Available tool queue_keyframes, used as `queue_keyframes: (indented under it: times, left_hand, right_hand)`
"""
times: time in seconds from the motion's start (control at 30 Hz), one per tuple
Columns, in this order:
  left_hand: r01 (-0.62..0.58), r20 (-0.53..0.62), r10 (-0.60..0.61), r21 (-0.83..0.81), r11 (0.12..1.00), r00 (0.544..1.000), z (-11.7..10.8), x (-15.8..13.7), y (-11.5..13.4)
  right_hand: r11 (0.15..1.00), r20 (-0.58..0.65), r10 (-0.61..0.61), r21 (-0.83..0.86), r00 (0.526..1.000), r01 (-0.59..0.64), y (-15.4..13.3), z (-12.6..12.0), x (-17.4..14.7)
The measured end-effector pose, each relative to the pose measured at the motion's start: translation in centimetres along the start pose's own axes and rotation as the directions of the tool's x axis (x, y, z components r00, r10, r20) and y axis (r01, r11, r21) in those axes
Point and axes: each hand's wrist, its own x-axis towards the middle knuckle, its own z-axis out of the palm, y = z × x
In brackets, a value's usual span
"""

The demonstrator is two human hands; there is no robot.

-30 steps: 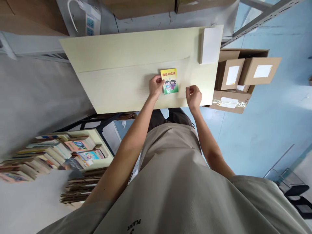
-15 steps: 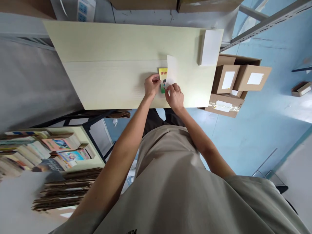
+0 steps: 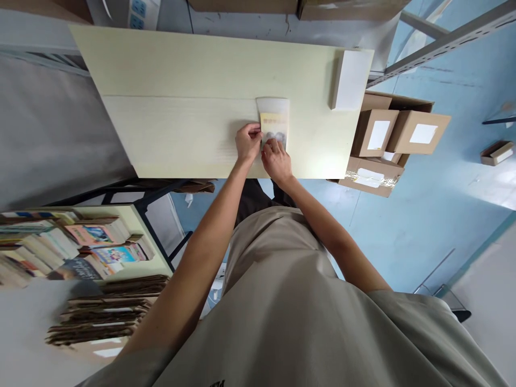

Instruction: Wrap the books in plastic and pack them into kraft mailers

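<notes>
A small yellow booklet (image 3: 266, 122) lies on the pale cream tabletop (image 3: 177, 64); its cover print looks faded through the translucent sheet (image 3: 273, 105) now spread over it. The sheet reaches past the booklet's far and right edges. At the booklet's left edge is my left hand (image 3: 248, 142), thumb and fingers pinched on that edge. My right hand (image 3: 277, 163) is closed over the near part of the sheet, its fingertips gripping the sheet close to the booklet's near left corner. The near end of both is hidden by my right hand.
A white box (image 3: 350, 80) stands at the tabletop's far right corner. Beyond the right edge are stacked cardboard boxes (image 3: 374, 131) and a metal rack post (image 3: 451, 45). Books (image 3: 97, 235) and flattened cardboard (image 3: 108, 312) are at lower left.
My right hand has moved left with the sheet. The sheet, raised and curled before, now lies across the booklet's cover. My left hand stays at the left edge.
</notes>
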Motion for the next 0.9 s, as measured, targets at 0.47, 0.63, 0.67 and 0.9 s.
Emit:
queue_keyframes:
  times: [0.47, 0.63, 0.67, 0.9]
  left_hand:
    - [0.048, -0.026, -0.047, 0.062, 0.997, 0.999, 0.0, -1.8, 3.3]
    - [0.047, -0.002, -0.047, 0.084, 0.995, 0.999, -0.1, -1.1, 2.3]
    - [0.050, -0.001, -0.050, 0.082, 0.995, 0.999, -0.1, -0.9, 2.1]
    - [-0.083, -0.085, 0.103, 0.220, 0.972, 0.991, -1.0, -2.9, 3.0]
  right_hand:
    - [0.982, -0.010, 0.169, 0.091, 0.986, -0.168, 3.5, -3.8, 0.9]
    - [0.888, 0.007, 0.404, 0.237, 0.915, -0.394, 6.5, -4.6, 5.3]
    - [0.868, 0.034, 0.427, 0.263, 0.903, -0.421, 6.6, -4.7, 6.1]
    - [0.803, 0.059, 0.453, 0.406, 0.890, -0.436, 6.0, -5.8, 7.2]
